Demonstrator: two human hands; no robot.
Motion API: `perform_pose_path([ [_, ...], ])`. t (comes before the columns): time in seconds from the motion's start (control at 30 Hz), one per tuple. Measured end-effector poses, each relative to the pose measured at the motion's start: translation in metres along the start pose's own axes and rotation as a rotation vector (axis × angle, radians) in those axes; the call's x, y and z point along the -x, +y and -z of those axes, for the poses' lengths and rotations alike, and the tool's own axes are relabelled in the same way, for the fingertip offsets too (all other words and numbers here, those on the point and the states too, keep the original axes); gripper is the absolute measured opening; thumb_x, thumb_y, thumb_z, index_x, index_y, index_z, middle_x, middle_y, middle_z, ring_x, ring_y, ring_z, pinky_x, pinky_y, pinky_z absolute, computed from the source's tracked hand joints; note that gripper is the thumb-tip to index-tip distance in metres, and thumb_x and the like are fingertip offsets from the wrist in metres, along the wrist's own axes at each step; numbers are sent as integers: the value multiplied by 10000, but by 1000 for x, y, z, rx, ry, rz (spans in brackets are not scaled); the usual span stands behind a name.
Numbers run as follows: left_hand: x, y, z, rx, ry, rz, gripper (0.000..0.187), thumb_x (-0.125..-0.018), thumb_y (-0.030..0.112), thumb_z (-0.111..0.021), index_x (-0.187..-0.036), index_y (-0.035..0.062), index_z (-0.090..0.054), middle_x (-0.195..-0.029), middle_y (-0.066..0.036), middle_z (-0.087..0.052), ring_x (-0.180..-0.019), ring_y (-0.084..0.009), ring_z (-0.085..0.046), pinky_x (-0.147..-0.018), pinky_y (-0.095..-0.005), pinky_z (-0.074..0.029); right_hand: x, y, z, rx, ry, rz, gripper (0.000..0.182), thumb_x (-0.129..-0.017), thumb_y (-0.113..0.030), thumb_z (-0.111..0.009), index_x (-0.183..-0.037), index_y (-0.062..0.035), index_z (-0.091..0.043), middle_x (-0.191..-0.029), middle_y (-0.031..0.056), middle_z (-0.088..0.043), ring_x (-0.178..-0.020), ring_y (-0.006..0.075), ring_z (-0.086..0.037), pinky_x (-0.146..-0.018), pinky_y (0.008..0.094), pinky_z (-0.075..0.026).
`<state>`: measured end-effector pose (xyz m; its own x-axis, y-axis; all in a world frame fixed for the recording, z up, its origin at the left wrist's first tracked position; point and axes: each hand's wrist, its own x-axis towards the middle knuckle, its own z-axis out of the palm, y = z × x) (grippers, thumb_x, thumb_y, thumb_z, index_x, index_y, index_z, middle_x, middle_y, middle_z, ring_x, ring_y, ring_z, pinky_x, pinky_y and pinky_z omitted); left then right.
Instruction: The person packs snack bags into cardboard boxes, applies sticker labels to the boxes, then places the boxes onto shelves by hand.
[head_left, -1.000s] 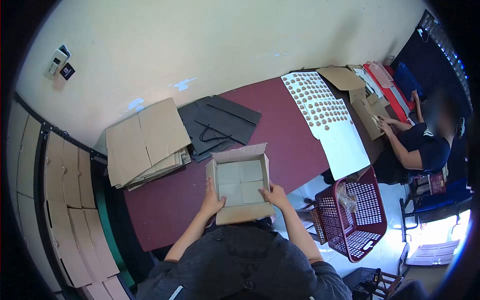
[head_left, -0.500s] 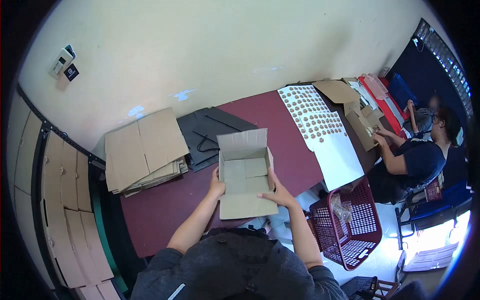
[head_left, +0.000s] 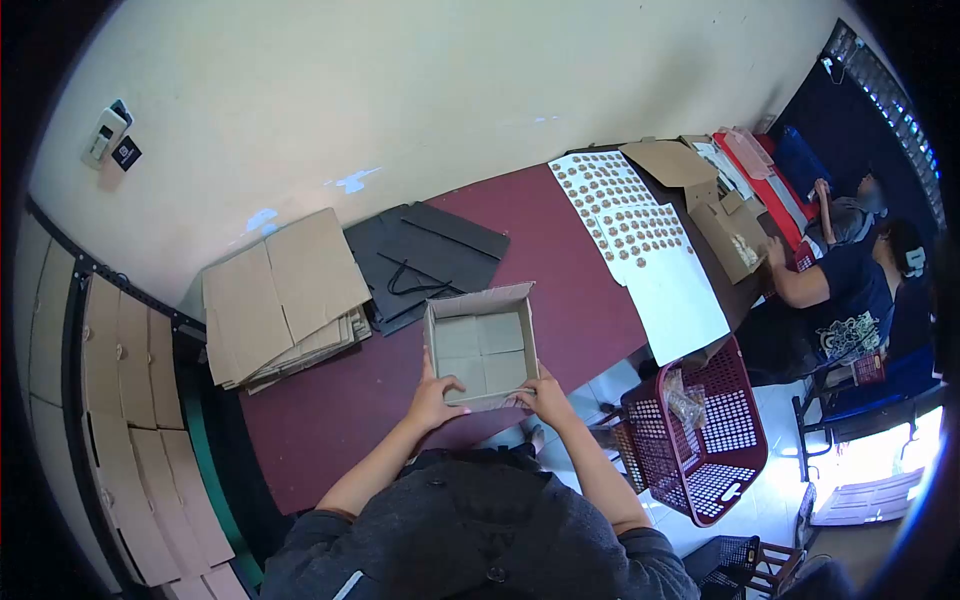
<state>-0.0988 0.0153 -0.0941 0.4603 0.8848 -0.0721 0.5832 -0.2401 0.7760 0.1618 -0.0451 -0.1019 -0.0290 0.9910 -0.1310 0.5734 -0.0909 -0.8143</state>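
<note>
An open-topped cardboard box [head_left: 481, 348] is between my hands at the near edge of the maroon table [head_left: 560, 255]. Its inside is bare, with fold lines across the bottom. My left hand [head_left: 436, 400] grips the near left corner, thumb along the front rim. At the near right corner, my right hand [head_left: 549, 397] is closed on the front wall, its fingers partly hidden. The far flap stands up as a narrow strip. A stack of flattened cardboard [head_left: 290, 290] lies left of the box, and black folded sheets with a cord [head_left: 425, 255] lie behind it.
White sheets with rows of round brown stickers [head_left: 625, 210] cover the table's right part. A maroon plastic basket [head_left: 715, 440] holding a plastic bag stands at right. Two people sit beyond it, one beside an open carton [head_left: 730, 235]. Cardboard boxes [head_left: 150, 440] fill a rack at left.
The near flap no longer extends toward me, and the far flap looks narrower. Both hands have shifted to the front corners. The nearer co-worker's arm has moved at the carton.
</note>
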Motion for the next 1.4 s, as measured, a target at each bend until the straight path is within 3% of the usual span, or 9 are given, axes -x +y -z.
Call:
perform_pose_path([
  [0.07,8,-12,-1,-58,-50,13,302,-603,198,-849,-842,132,-676,-1489,-342,53,-1352,-454,-269,-1058,-376,-351,1,-9,3,288,-70,34,235,-784,-262,-693,-886,-52,-721,-1283,230,-490,-1122,410,-526,-940,438,-450],
  [0.27,31,-17,-2,63,-34,-9,256,-585,169,-850,-691,108,-625,-1496,-328,36,-1339,-410,-323,-988,-361,-424,-34,-79,28,873,-319,-209,419,-842,-477,-563,-871,-99,-742,-1263,184,-514,-1182,363,-497,-978,506,-391],
  [0.43,38,-23,-8,87,-70,-67,269,-559,152,-858,-656,101,-612,-1505,-310,19,-1343,-416,-310,-1014,-367,-401,-74,-80,19,851,330,319,415,-845,-383,-610,-1160,-113,-621,-1293,155,-503,-1249,325,-417,-985,513,-374],
  [0.73,36,-26,-11,58,-49,-79,285,-557,166,-867,-647,106,-604,-1502,-319,7,-1359,-434,-264,-1058,-360,-351,-124,-16,8,653,20,159,201,-776,-60,-543,-956,-87,-628,-836,172,-659,-823,356,-633,-776,475,-487],
  [0.93,32,-26,-9,75,-78,-79,264,-578,209,-869,-652,130,-627,-1467,-382,18,-1388,-449,-153,-1073,-371,-324,-132,-20,14,699,-15,163,152,-773,-85,-561,-905,-79,-636,-779,172,-653,-806,357,-633,-710,475,-495],
  [1.03,30,-25,-6,73,-115,-44,247,-608,235,-852,-721,126,-661,-1499,-324,2,-1371,-456,-214,-1081,-386,-317,-129,-15,10,679,17,150,133,-781,-105,-572,-897,-76,-630,-788,170,-653,-807,356,-634,-711,476,-495],
  [1.13,15,-15,19,235,-205,82,467,-767,425,-722,-1163,186,-653,-1485,-353,-48,-1403,-434,-131,-1109,-448,-232,-124,-16,8,679,36,140,103,-796,-114,-571,-879,-72,-616,-820,168,-651,-812,354,-633,-716,474,-495],
  [1.27,-30,6,47,-131,207,-135,596,-788,301,-701,-1322,164,-476,-1501,-249,-169,-1371,-468,-180,-1109,-538,-191,-121,-15,5,690,55,173,80,-808,-103,-551,-857,-68,-603,-841,167,-648,-817,350,-631,-716,471,-492],
  [1.4,-81,20,40,-230,147,-193,620,-770,271,-711,-1326,167,-456,-1497,-200,-225,-1371,-456,-192,-1096,-567,-204,-120,-14,6,691,62,195,76,-808,-98,-545,-852,-64,-596,-837,166,-648,-819,344,-631,-714,465,-487],
])
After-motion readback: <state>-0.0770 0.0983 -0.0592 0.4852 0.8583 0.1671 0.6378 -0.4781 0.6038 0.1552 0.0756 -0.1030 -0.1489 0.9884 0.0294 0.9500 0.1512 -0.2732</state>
